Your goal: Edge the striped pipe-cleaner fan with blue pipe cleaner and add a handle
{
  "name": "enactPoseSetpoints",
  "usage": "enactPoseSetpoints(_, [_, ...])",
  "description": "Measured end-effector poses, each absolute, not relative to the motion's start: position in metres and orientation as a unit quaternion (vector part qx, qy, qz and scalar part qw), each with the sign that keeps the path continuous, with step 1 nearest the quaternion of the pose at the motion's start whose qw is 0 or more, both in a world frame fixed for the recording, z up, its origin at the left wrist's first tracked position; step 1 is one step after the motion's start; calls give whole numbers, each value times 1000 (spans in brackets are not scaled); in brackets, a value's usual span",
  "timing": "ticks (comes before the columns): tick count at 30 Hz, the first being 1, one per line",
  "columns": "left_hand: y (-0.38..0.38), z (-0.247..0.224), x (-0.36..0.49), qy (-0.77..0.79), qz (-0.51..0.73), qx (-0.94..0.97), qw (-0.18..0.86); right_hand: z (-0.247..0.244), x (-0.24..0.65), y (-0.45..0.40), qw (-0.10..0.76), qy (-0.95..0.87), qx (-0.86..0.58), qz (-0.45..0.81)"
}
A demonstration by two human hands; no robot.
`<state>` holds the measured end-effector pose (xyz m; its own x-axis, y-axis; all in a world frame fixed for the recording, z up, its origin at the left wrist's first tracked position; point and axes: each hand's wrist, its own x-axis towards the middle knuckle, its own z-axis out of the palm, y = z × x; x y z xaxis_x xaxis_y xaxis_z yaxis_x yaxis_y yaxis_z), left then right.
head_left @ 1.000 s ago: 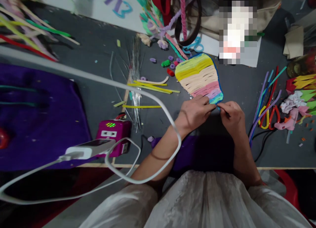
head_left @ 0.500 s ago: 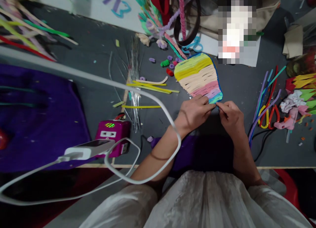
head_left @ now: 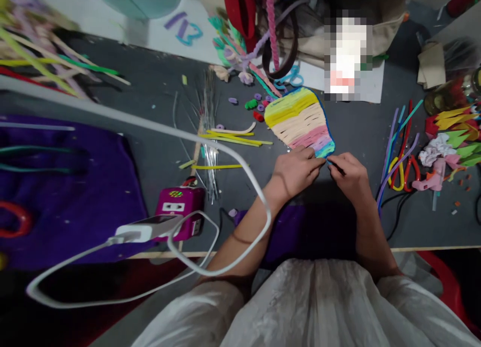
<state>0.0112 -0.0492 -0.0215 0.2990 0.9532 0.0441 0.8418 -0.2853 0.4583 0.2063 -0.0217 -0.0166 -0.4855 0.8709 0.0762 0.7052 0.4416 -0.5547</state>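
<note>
A striped panel of fuzzy pipe cleaners [head_left: 298, 119], in yellow, cream, pink, lilac and blue with a dark blue edging, lies on the grey table in front of me. Over its lower left corner rests my left hand [head_left: 298, 166], its fingers closed on the near edge. Just to the right, my right hand [head_left: 347, 171] pinches at the blue corner, thumb against forefinger. What sits between those fingertips seems to be the blue edging's end, but it is small and partly hidden. Both hands almost touch at the fingertips.
Yellow pipe cleaners [head_left: 235, 138] and a bundle of thin wires [head_left: 211, 136] lie left. A white cable [head_left: 259, 179] loops across the view from a purple power adapter [head_left: 180, 211]. Scissors [head_left: 404, 174], a pink glue gun [head_left: 432, 179] and a glass jar [head_left: 439, 99] are right.
The view has shifted slightly, moving the table items a little. My right hand has stayed pinched at the panel's lower corner; my left hand has hardly moved.
</note>
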Motion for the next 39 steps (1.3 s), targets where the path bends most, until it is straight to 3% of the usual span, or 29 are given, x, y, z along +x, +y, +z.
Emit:
enactPoseSetpoints(19, [-49,-22,15,579,183,777,169,-24,209,-20,163,-840,-469,217])
enactPoseSetpoints(39, [-47,-25,40,688,225,671,160,-28,207,-21,178,-844,-456,221])
